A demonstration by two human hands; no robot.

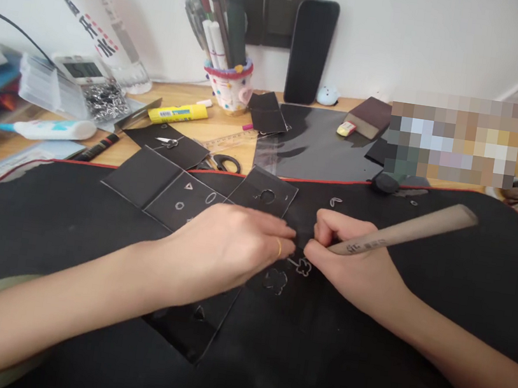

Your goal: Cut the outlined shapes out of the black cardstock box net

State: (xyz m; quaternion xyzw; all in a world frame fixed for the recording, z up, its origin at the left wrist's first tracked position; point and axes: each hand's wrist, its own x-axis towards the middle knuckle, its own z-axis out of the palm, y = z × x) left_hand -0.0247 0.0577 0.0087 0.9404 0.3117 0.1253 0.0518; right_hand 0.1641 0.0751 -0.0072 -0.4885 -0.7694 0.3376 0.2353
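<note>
My right hand (356, 259) is closed around a thick grey pen-like tool (412, 230) with printed characters. Its tip is hidden behind my fingers, so its exact kind does not show. Close by on the left is my left hand (243, 237), a ring on one finger, its fingertips drawn together. Whatever they grip or press blends into the black surface. Just below the fingertips lie a small flower-shaped outline (303, 267) and a larger cloud-like outline (275, 281). Under and beside my left hand spread black card panels (140, 177) with small cut or drawn shapes, partly covered by my forearm.
A black mat (359, 375) with red edging covers the front. Behind it are scissors (225, 163), a yellow glue stick (177, 114), a decorated pen cup (228, 87), a dark upright phone (312, 50), an eraser (346, 129) and a clear bottle (95, 17). Metal rings (105, 100) lie left.
</note>
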